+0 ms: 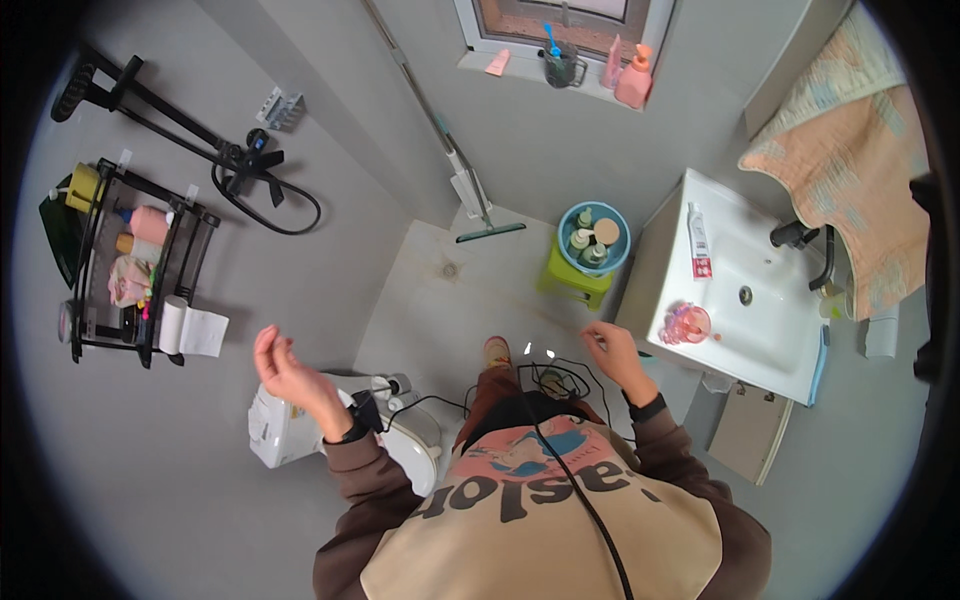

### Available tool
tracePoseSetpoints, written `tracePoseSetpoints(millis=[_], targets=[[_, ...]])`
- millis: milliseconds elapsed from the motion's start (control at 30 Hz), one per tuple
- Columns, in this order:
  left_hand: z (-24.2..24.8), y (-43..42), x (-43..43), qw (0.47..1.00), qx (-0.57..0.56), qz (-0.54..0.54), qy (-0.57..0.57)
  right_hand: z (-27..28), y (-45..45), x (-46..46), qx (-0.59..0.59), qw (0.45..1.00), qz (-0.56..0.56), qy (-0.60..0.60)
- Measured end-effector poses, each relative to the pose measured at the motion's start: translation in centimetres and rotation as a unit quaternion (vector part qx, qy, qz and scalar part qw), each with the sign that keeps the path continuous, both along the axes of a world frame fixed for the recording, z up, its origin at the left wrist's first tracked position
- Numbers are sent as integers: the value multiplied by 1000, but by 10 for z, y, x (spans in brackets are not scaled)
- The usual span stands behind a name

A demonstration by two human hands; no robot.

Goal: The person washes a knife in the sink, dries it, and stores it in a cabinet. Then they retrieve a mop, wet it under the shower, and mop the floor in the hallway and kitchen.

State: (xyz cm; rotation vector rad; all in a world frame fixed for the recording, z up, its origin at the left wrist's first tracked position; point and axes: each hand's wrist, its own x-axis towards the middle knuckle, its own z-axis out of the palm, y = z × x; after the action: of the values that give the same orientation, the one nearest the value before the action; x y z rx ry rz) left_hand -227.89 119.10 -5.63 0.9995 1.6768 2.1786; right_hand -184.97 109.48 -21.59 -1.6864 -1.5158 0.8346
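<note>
My left hand (291, 375) is raised above the white toilet (289, 435), palm partly up. Its fingers are loosely bent and apart, with nothing in them. On the right, my right hand (616, 352) hangs in the air near the cabinet side of the white washbasin (795, 356). Its fingers curl loosely and no object shows in them. A toothpaste tube (698, 240) lies on the basin's near rim. A pink cup (696, 322) stands beside a pink bunched item (675, 327) on the same rim. Black cables (555, 379) loop over the floor around my feet.
A green stool (574, 279) bears a blue basin (624, 251) with several bottles. A squeegee (491, 232) leans in the corner near a floor drain (448, 270). A black wall shelf (142, 352) and shower set (244, 161) are on the left. A towel (874, 202) hangs right.
</note>
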Motion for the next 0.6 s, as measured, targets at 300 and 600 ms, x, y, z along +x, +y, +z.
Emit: tracePoseSetpoints(millis=[300, 600], targets=[[-46, 194, 16, 975, -50, -212, -52, 12, 49, -27, -48, 993, -108, 1], [-52, 335, 41, 934, -81, -345, -40, 17, 115, -60, -57, 988, -140, -7]])
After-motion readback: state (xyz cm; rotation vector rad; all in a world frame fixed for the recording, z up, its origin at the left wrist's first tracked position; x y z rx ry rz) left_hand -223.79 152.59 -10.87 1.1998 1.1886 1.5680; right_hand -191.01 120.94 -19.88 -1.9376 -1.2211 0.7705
